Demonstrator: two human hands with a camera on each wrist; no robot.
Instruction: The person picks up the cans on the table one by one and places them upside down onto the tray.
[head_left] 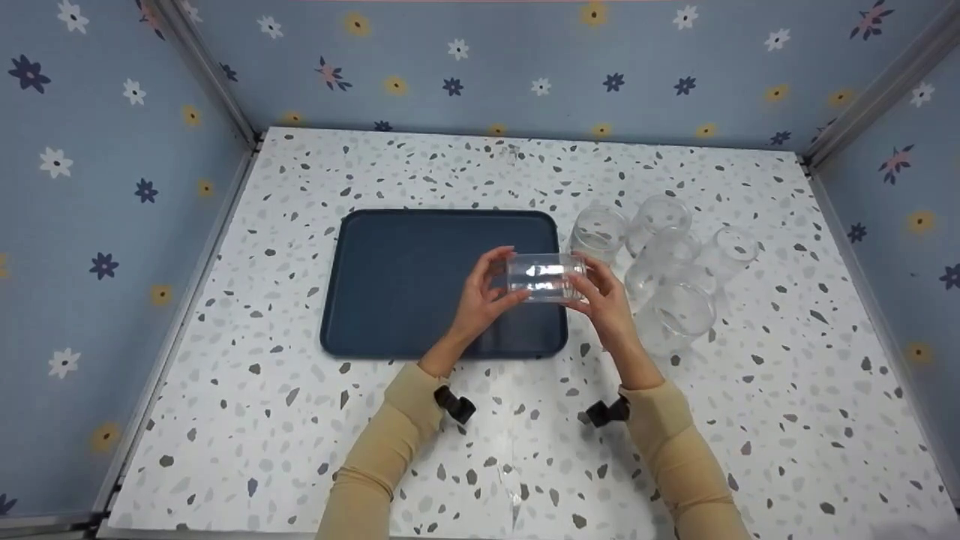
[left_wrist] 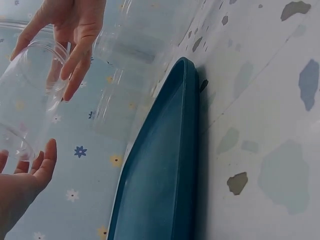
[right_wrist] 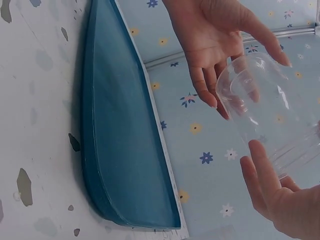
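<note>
A clear plastic jar (head_left: 544, 277) with ridges near its right end lies sideways in the air, over the right part of a dark blue tray (head_left: 397, 300). My left hand (head_left: 480, 300) holds its left end between thumb and fingers. At the ridged end, my right hand (head_left: 609, 307) grips with curled fingers. Both wrist views show the see-through jar (left_wrist: 32, 95) with nothing visible inside. In the right wrist view, the jar (right_wrist: 272, 107) spans from the left hand (right_wrist: 215, 40) above to the right hand (right_wrist: 295, 207) below.
Several more clear jars (head_left: 679, 311) stand clustered on the speckled white table (head_left: 795, 390), just right of the tray. The tray has a low raised rim. Flowered blue panels (head_left: 495, 67) enclose the table at the back and both sides.
</note>
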